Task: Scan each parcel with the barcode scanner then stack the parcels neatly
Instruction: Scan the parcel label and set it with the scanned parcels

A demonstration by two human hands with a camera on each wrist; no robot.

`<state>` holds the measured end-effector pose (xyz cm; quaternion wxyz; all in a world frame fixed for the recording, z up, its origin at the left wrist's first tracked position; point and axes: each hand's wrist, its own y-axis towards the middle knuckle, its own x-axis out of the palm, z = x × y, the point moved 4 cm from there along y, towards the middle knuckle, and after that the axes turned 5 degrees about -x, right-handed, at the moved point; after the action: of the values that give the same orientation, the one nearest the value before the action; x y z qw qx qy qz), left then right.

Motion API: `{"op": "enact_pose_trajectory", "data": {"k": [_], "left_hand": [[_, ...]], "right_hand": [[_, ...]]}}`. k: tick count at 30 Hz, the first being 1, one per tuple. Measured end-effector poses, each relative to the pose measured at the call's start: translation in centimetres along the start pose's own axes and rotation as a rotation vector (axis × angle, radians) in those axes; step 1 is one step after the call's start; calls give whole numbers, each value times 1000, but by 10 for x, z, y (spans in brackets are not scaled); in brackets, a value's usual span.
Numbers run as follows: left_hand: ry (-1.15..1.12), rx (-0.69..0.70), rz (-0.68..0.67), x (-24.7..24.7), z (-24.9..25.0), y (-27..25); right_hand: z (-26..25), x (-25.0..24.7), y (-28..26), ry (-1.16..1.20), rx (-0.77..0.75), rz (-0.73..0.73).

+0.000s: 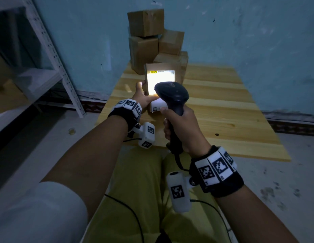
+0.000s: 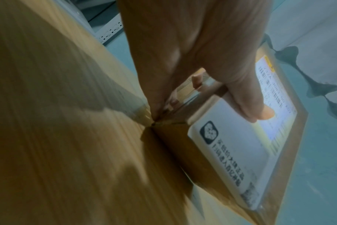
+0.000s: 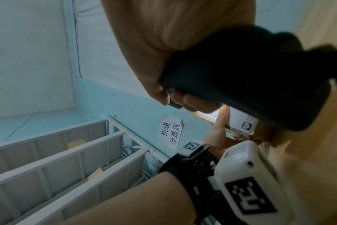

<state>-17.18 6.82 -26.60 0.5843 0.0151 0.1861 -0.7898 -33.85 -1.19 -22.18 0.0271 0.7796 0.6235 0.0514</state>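
— Parcel (image 1: 163, 67) under scan: location and condition?
— Brown cardboard, standing on the wooden table (image 1: 222, 102) near its front left part, label side toward the person. Its white shipping label (image 2: 231, 144) is lit brightly by the scanner's beam.

— Left hand (image 1: 144, 97)?
— Grips the parcel's left edge. The left wrist view shows the thumb (image 2: 254, 106) lying across the label and fingers wrapped behind the box.

— Right hand (image 1: 180, 127)?
— Closed firmly round the handle of the black barcode scanner (image 1: 172, 95). Scanner head points at the label, just in front of it; whether it touches the box cannot be told. A cable (image 1: 179, 160) runs from the handle's base.

— Other parcels?
— A pile of stacked boxes (image 1: 145, 23) at the far end of the table against the blue wall (image 1: 258, 32), directly behind the parcel in hand. The stack is uneven, some boxes tilted.

— Surroundings?
— White metal shelving (image 1: 52, 50) to the left. A paper sign (image 3: 169, 132) with printed characters hangs on the wall, seen in the right wrist view. Both wrists carry marker-tagged bands.
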Motion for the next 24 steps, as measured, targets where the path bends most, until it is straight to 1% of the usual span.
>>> {"op": "enact_pose_trajectory", "data": {"k": [4,7,11,14,16,20,24], "left_hand": [[-5,-7,-18,0,-3,4],[13,-4,9,0,-2,4],[-36,60,45,1,0,6],[-35,95,36,2,0,10],[-43,77,16,2,-1,9],[-30,84,14,1,2,7],[-108,72,5,4,4,2]], "right_hand": [[-2,1,2,-23,-19,1],[-3,1,2,-36,-29,9],[-4,1,3,-64,-36,30],[-3,1,3,-51,-34,44],[-4,1,3,-55,-37,43],[-6,-1,3,-41,-43,65],[-7,-9,11,-24,-39,129]]}}
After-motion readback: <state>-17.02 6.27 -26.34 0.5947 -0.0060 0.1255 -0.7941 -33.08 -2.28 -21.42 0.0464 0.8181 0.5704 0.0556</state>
